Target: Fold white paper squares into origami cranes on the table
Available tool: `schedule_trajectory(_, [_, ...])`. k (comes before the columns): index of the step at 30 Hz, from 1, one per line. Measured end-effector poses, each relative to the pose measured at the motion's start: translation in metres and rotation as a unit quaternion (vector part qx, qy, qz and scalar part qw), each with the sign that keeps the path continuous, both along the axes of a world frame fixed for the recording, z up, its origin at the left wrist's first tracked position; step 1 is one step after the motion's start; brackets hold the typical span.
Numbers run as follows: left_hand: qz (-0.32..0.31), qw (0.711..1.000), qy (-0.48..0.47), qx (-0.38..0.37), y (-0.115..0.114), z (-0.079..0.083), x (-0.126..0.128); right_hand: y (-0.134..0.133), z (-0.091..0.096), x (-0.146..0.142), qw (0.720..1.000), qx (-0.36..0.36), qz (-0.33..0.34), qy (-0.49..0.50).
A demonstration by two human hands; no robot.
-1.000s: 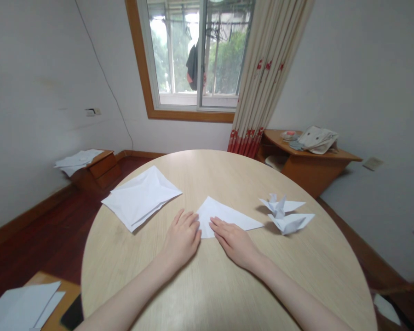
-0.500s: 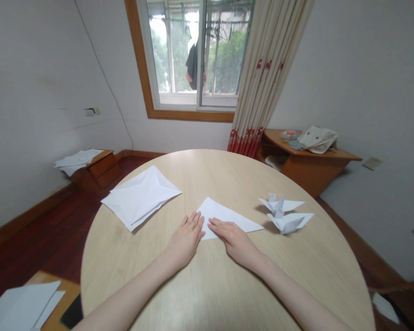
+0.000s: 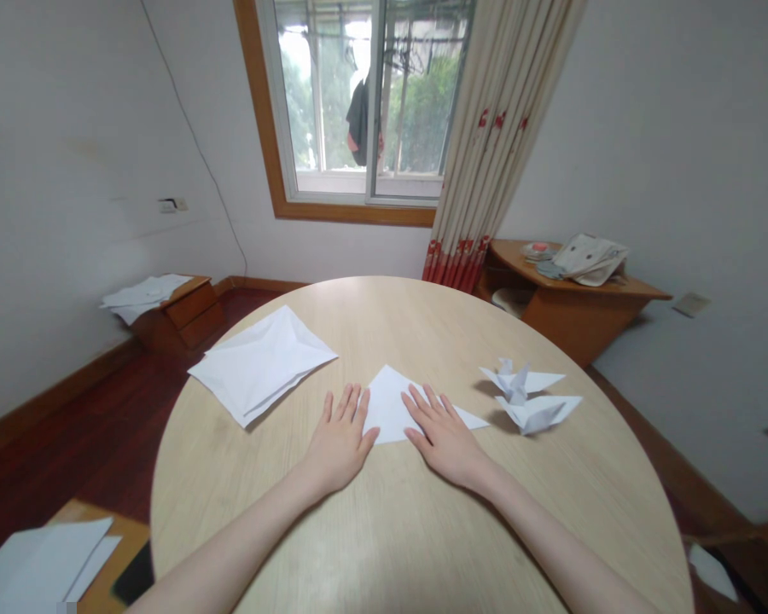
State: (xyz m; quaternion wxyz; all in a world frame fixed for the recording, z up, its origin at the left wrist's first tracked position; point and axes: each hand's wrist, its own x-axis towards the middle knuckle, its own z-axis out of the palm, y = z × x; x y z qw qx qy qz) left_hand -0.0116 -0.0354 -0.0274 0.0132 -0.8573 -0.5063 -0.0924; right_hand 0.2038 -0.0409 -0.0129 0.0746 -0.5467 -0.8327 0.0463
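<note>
My left hand (image 3: 340, 439) lies flat on the round pale wood table (image 3: 505, 503), fingers spread, its edge against the left side of a white folded paper triangle (image 3: 393, 411). My right hand (image 3: 441, 435) rests with its fingers and palm on the triangle's right part, which hides much of it. Neither hand grips anything. To the right, apart from my hands, sit two white origami cranes (image 3: 518, 384) (image 3: 538, 414). A larger creased white paper sheet (image 3: 262, 365) lies to the left of my left hand.
A wooden bedside cabinet with loose paper (image 3: 183, 311) stands at the left wall. A wooden corner desk (image 3: 576, 298) holds a cloth bag (image 3: 590, 259). More white paper (image 3: 35, 571) lies on a wooden surface at lower left. A curtain (image 3: 486, 145) hangs beside the window (image 3: 358, 102).
Both hands have spread their fingers and turned to point more forward. My left hand has shifted slightly left, and my right hand has shifted right across the paper triangle. The paper has stayed in place.
</note>
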Motion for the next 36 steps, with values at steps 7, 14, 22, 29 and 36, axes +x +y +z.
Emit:
schedule_trajectory(7, [-0.002, 1.000, -0.008, -0.002, 0.000, 0.002, 0.000, -0.001, -0.001, 0.000, 0.999, 0.000, -0.006, -0.034])
schedule_trajectory(14, [-0.007, 0.999, -0.048, -0.021, 0.000, 0.007, -0.001, 0.001, -0.012, 0.005, 0.999, 0.047, 0.020, -0.009])
schedule_trajectory(22, [-0.007, 0.994, -0.111, -0.025, 0.002, 0.010, -0.002, 0.006, -0.020, 0.010, 0.994, 0.078, 0.032, 0.076])
schedule_trajectory(29, [-0.012, 0.989, -0.148, -0.025, -0.001, 0.021, -0.003, 0.006, -0.018, 0.010, 0.995, 0.056, 0.022, 0.076])
schedule_trajectory(36, [-0.052, 0.967, -0.248, -0.004, 0.001, 0.015, -0.005, 0.004, -0.020, 0.006, 0.994, 0.090, 0.006, 0.060])
